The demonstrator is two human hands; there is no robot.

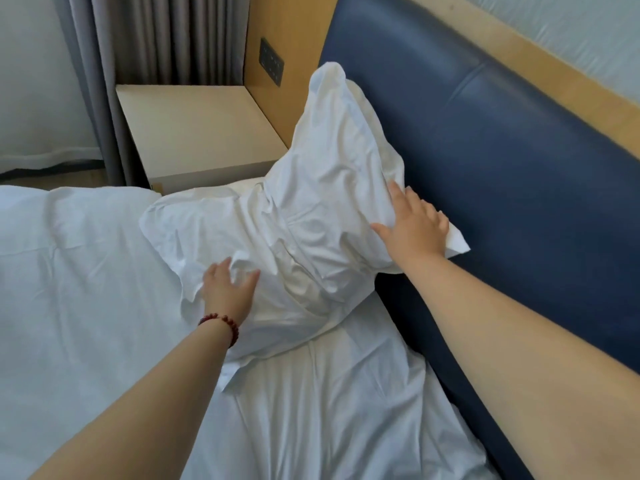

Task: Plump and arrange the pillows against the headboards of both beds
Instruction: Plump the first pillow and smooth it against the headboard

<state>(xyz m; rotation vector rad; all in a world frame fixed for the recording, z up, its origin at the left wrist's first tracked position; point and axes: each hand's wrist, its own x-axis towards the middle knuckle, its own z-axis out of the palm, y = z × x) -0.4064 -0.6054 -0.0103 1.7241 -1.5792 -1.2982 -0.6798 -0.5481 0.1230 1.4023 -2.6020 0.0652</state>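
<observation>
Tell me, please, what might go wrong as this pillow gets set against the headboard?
The pillow leans crookedly on the blue headboard, steadied only by open palms; once the right hand and left hand lift away, it may slump sideways. Its top corner sits near the nightstand edge and might tip that way.

Two pillows [311, 216], two hands [227, 289], one nightstand [194, 133], one headboard [502, 150].

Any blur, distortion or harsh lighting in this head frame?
Head view: soft even daylight, no glare; wide-angle bend tilts the blue headboard and nightstand; the pillow and both hands, left and right, look sharp, slightly soft at frame edges.
</observation>
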